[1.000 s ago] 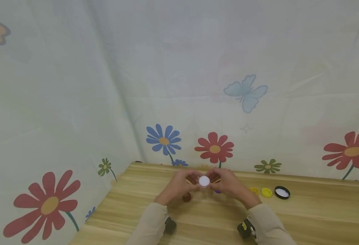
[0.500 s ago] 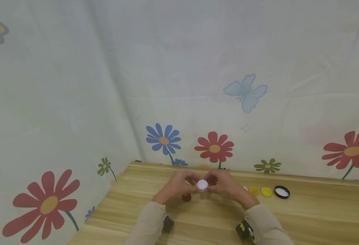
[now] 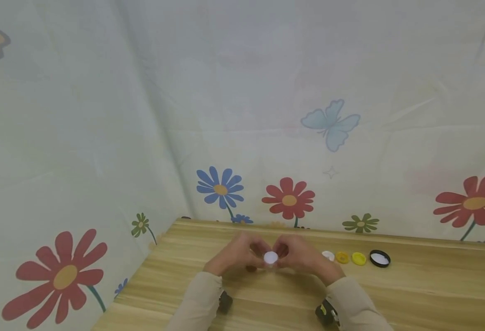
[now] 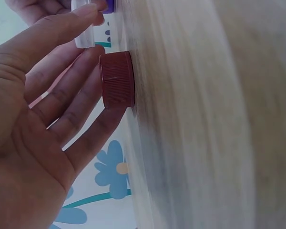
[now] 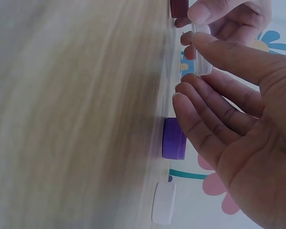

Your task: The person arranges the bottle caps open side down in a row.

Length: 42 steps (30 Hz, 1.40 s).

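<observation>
Both hands pinch a small translucent white bottle cap [image 3: 270, 257] between them, held low over the wooden table. My left hand [image 3: 241, 253] holds one side with thumb and fingertips, and my right hand [image 3: 300, 253] holds the other. In the left wrist view the cap [image 4: 86, 34] stands on edge, beside a dark red ribbed cap [image 4: 117, 79] on the table. That red cap lies close to the left fingers. From the right wrist, a purple cap [image 5: 174, 138] shows under the right fingers; the right hand hides it in the head view.
A row runs right of the right hand: a white cap [image 3: 328, 255], an orange-yellow cap [image 3: 342, 257], a yellow cap [image 3: 359, 259] and a black-rimmed lid [image 3: 379, 258]. Behind the table [image 3: 433, 285] hangs a flower-printed cloth [image 3: 242, 115].
Both hands have come down and slightly left, nearer the person, with the translucent cap between them. The white cap in the row has come into view from behind the right hand.
</observation>
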Each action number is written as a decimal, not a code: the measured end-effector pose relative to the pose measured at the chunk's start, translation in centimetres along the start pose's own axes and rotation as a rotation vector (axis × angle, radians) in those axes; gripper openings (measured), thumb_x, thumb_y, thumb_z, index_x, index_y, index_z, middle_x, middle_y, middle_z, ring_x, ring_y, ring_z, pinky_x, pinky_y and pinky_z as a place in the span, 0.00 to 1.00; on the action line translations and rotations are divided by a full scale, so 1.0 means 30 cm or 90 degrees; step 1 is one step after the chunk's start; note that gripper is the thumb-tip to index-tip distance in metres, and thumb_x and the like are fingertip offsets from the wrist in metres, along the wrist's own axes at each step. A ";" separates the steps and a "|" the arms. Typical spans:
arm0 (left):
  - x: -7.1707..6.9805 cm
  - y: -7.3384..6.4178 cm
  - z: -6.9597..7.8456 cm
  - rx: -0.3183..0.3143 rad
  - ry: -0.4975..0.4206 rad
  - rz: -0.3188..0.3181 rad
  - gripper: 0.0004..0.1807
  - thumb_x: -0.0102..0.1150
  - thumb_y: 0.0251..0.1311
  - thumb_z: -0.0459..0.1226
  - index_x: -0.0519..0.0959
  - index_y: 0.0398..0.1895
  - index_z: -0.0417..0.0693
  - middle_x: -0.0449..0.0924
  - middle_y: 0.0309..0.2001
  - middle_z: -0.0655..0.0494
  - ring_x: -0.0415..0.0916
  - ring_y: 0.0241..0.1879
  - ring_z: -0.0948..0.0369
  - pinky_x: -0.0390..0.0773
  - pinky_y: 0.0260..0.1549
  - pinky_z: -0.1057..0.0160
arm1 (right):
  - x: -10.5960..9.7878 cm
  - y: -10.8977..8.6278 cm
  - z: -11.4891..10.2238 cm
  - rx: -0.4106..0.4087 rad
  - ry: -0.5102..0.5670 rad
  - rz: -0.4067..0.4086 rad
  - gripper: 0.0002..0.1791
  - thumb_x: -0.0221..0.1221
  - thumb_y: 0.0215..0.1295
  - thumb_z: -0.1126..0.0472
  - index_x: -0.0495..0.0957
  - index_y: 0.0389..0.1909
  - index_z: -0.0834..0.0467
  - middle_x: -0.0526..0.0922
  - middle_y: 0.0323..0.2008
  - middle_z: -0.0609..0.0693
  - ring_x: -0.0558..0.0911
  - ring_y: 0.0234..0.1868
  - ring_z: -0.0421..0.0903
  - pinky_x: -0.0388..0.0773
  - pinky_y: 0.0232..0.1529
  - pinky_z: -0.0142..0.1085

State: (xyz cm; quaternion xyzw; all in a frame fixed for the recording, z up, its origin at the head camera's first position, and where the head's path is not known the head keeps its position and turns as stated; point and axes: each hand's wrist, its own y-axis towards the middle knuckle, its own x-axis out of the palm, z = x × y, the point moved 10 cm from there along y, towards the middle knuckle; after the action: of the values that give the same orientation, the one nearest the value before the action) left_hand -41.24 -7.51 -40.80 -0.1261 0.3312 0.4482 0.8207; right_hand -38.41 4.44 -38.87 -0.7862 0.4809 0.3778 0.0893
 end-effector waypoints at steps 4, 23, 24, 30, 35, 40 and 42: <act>0.007 -0.003 -0.003 -0.013 -0.008 -0.014 0.15 0.82 0.54 0.31 0.90 0.43 0.49 0.87 0.36 0.61 0.83 0.30 0.61 0.86 0.30 0.60 | 0.013 0.001 0.000 0.001 -0.002 -0.003 0.12 0.76 0.59 0.68 0.83 0.40 0.61 0.84 0.35 0.48 0.79 0.38 0.46 0.81 0.44 0.38; 0.032 -0.006 0.005 -0.025 0.075 -0.031 0.14 0.83 0.52 0.30 0.91 0.41 0.50 0.87 0.36 0.65 0.81 0.37 0.62 0.83 0.37 0.64 | 0.045 -0.001 0.016 0.020 -0.014 -0.020 0.12 0.77 0.58 0.69 0.83 0.37 0.62 0.83 0.32 0.49 0.78 0.34 0.45 0.80 0.38 0.38; 0.032 -0.007 0.007 -0.023 0.080 -0.031 0.14 0.83 0.51 0.30 0.91 0.41 0.50 0.87 0.36 0.65 0.81 0.38 0.62 0.83 0.38 0.64 | 0.046 -0.002 0.016 0.022 -0.014 -0.021 0.12 0.77 0.58 0.69 0.83 0.37 0.62 0.83 0.32 0.49 0.78 0.34 0.46 0.80 0.38 0.38; 0.033 -0.002 0.000 -0.028 0.098 -0.032 0.14 0.83 0.51 0.31 0.91 0.41 0.52 0.87 0.36 0.68 0.81 0.40 0.64 0.81 0.44 0.64 | 0.043 -0.002 0.009 0.025 -0.023 -0.019 0.11 0.77 0.57 0.71 0.83 0.36 0.63 0.83 0.31 0.49 0.78 0.33 0.45 0.80 0.38 0.39; 0.034 -0.004 -0.003 -0.033 0.095 -0.040 0.15 0.83 0.51 0.31 0.92 0.42 0.52 0.88 0.37 0.68 0.82 0.41 0.64 0.81 0.46 0.64 | 0.046 -0.003 0.007 0.025 -0.033 -0.022 0.11 0.76 0.57 0.71 0.84 0.37 0.63 0.83 0.31 0.48 0.78 0.33 0.45 0.80 0.38 0.38; 0.031 -0.010 0.002 -0.052 0.081 -0.041 0.15 0.84 0.51 0.33 0.91 0.43 0.53 0.88 0.38 0.67 0.82 0.39 0.63 0.83 0.43 0.63 | 0.037 -0.005 0.001 0.019 -0.030 -0.022 0.11 0.76 0.57 0.71 0.84 0.37 0.63 0.83 0.32 0.49 0.78 0.34 0.46 0.80 0.38 0.39; 0.031 -0.013 0.006 -0.068 0.069 -0.037 0.15 0.83 0.52 0.35 0.91 0.44 0.52 0.88 0.40 0.65 0.82 0.36 0.62 0.84 0.39 0.62 | 0.026 -0.012 0.004 0.023 -0.031 -0.019 0.11 0.76 0.57 0.70 0.84 0.39 0.62 0.83 0.33 0.49 0.78 0.35 0.46 0.80 0.40 0.40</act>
State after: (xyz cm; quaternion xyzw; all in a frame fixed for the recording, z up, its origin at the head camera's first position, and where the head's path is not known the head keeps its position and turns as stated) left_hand -40.49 -7.03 -41.31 -0.2033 0.3467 0.4340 0.8063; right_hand -37.99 4.13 -39.56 -0.7821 0.4734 0.3866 0.1211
